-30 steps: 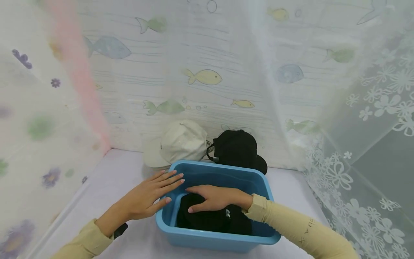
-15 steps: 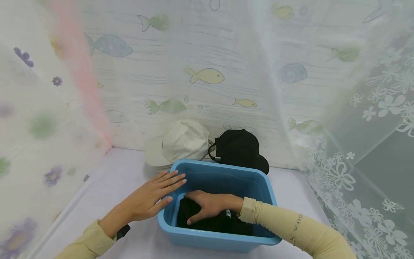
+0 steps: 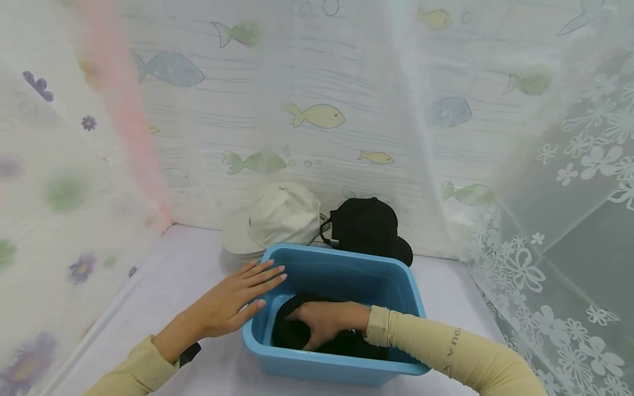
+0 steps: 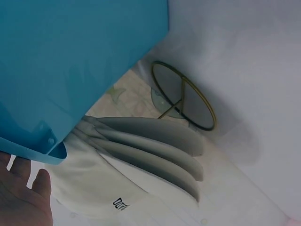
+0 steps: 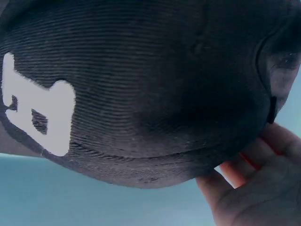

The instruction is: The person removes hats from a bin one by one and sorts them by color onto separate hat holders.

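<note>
A blue plastic tub [image 3: 342, 360] stands on the white surface in front of me. Inside it lies a black baseball cap [image 3: 284, 330] with a white letter patch [image 5: 40, 106] on its front. My right hand [image 3: 324, 323] reaches down into the tub and grips that cap at the edge of its crown, thumb and fingers around the fabric in the right wrist view. My left hand [image 3: 230, 305] lies with straight, spread fingers on the tub's left rim. Part of the cap is hidden under the right hand.
Behind the tub sits a stack of cream caps [image 3: 284, 214], several brims [image 4: 155, 150] showing in the left wrist view. To its right is another black cap [image 3: 364, 228]. A thin ring-shaped frame [image 4: 183, 94] stands near the cream stack. Patterned curtains [image 3: 317, 66] enclose the space.
My right hand has gone from lying over the cap to reaching lower, its fingers curling down around the crown. The left hand has kept its place on the rim.
</note>
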`<action>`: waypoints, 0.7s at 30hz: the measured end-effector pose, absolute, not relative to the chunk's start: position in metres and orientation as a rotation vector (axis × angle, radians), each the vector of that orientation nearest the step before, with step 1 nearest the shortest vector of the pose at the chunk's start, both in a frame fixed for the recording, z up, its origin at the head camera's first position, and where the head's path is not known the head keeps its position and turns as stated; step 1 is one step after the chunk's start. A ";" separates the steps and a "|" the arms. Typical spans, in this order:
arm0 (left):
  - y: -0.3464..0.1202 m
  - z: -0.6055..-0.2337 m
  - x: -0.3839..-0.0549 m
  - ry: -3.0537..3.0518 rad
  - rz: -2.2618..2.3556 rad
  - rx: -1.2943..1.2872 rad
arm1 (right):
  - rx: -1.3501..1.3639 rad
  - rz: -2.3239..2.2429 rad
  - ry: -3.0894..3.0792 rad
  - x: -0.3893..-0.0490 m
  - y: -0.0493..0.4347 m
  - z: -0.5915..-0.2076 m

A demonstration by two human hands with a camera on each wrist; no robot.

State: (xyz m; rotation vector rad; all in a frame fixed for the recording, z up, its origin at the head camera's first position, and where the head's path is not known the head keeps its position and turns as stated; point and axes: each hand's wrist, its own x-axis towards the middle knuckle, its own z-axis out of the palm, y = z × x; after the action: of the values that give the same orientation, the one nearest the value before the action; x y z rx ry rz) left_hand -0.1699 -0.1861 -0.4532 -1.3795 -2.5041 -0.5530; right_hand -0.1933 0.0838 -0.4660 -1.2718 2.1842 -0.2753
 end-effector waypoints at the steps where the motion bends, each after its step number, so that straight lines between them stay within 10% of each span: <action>1: -0.186 -0.453 -0.170 -2.504 -0.553 -1.378 | -1.273 -0.250 2.183 -0.193 0.084 -0.467; 11: -0.185 -0.453 -0.169 -2.498 -0.558 -1.377 | -1.342 -0.276 2.189 -0.231 0.100 -0.511; 21: -0.186 -0.455 -0.169 -2.508 -0.574 -1.364 | -1.296 -0.545 2.213 -0.206 0.107 -0.433</action>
State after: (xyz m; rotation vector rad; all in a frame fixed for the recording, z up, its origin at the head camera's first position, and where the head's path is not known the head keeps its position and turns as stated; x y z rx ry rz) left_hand -0.1686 -0.1857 -0.4546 -1.3641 -2.5083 -0.5743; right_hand -0.2061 0.1072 -0.4331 -1.2960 2.2131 -0.5449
